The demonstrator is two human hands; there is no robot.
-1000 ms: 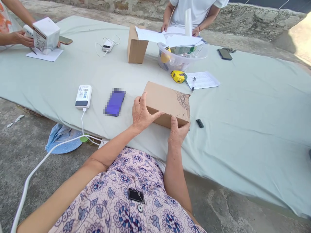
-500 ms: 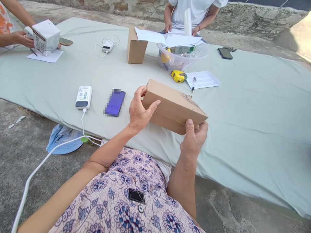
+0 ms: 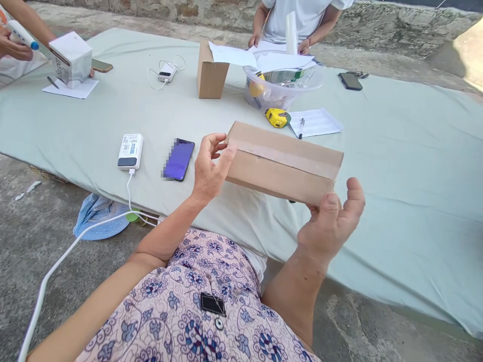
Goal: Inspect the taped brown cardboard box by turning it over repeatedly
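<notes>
A brown cardboard box [image 3: 283, 161] is held up over the near side of the table, its taped seam facing me. My left hand [image 3: 212, 166] grips the box's left end, thumb on the near face and fingers behind. At the lower right corner my right hand [image 3: 332, 216] supports the box with thumb and some fingers, while another finger sticks out to the right. Left of my left hand lies a phone [image 3: 180, 160] with a purple screen. Beyond the box sit a yellow tape measure [image 3: 277, 117] and a printed sheet [image 3: 317, 123] with a pen [image 3: 301, 128] on it.
A clear plastic tub [image 3: 283, 85] with papers and a standing cardboard box [image 3: 212, 73] are farther back. A white power bank [image 3: 130, 152] trails a cable at the left. Across the table one person [image 3: 302, 22] handles papers; another person's hand [image 3: 17, 46] holds a white device near a white box [image 3: 71, 60].
The box has turned in my hands, so the taped seam now shows instead of the printed face. My right hand has moved right with a finger lifted. The person at left has raised the white device.
</notes>
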